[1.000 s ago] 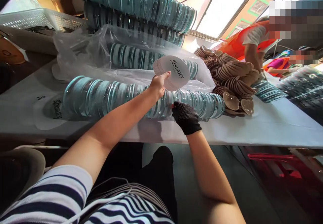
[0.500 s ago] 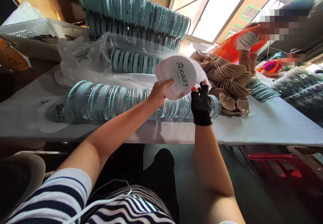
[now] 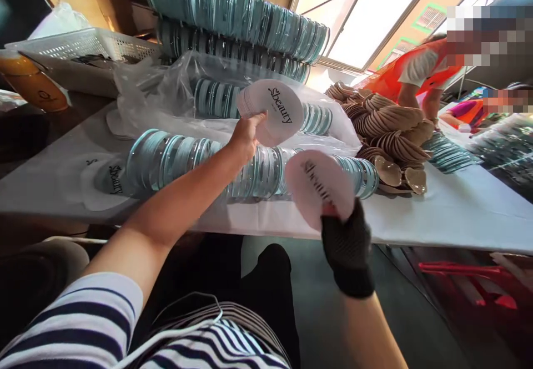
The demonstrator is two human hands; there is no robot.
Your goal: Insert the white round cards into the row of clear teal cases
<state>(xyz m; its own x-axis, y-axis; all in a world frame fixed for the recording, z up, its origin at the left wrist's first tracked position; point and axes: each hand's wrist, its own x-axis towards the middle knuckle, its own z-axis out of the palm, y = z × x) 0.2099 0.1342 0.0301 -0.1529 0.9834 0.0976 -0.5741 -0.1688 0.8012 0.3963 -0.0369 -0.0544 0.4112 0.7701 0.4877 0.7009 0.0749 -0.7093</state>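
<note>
My left hand (image 3: 246, 133) is closed on the edge of a stack of round white printed cards (image 3: 277, 127), its thumb on the top one, which reads "beauty". In my right hand (image 3: 346, 241), in a black fingerless glove, a single round card (image 3: 314, 186) with the same print is pinched at its lower right edge; it is slightly blurred. Behind and below both hands, a long row of clear glass dishes (image 3: 187, 161) nested on their sides lies along the white table (image 3: 233, 213). More glass dishes (image 3: 212, 97) show inside a clear plastic bag (image 3: 166, 89).
Tall stacked rows of glass dishes (image 3: 241, 16) stand at the back. Brown shell-shaped pieces (image 3: 385, 119) are piled at right, beside a co-worker in an orange vest (image 3: 387, 77). A white basket (image 3: 100, 47) is at back left. A red stool (image 3: 466, 277) is below the table.
My right hand has pulled one card off the stack and moved down toward me with it. My left hand and the stack have shifted left in view.
</note>
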